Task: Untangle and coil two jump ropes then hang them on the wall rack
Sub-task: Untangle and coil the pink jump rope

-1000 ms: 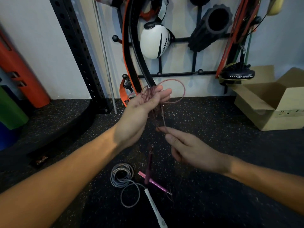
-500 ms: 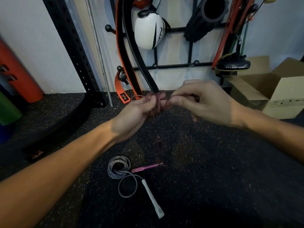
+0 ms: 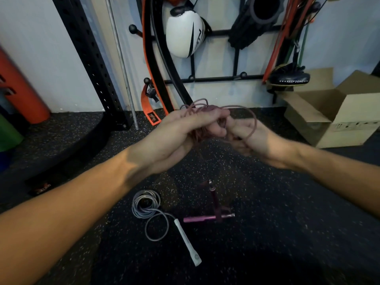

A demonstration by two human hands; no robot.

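Observation:
My left hand [image 3: 181, 132] grips a bundle of coils of the thin pink jump rope [image 3: 254, 120] above the floor. My right hand [image 3: 248, 138] pinches a loop of the same rope right beside it. One pink handle [image 3: 212, 195] dangles below my hands, and the other pink handle [image 3: 203, 218] lies on the floor. The grey jump rope [image 3: 146, 204] sits coiled on the floor with its white handle [image 3: 187, 241] stretched toward me. The black wall rack [image 3: 216, 79] with knobbed pegs is on the wall behind.
A white boxing glove [image 3: 183, 36], a black foam roller [image 3: 253, 19], orange and black straps [image 3: 152, 58] and resistance bands [image 3: 287, 27] hang on the rack. An open cardboard box [image 3: 333, 118] stands at right. A black perforated rig post [image 3: 90, 58] and orange roll [image 3: 18, 87] stand at left.
My right hand has come down from above the left hand's fingers to its right side, drawing out a loop of pink rope. One pink handle now hangs upright over the other.

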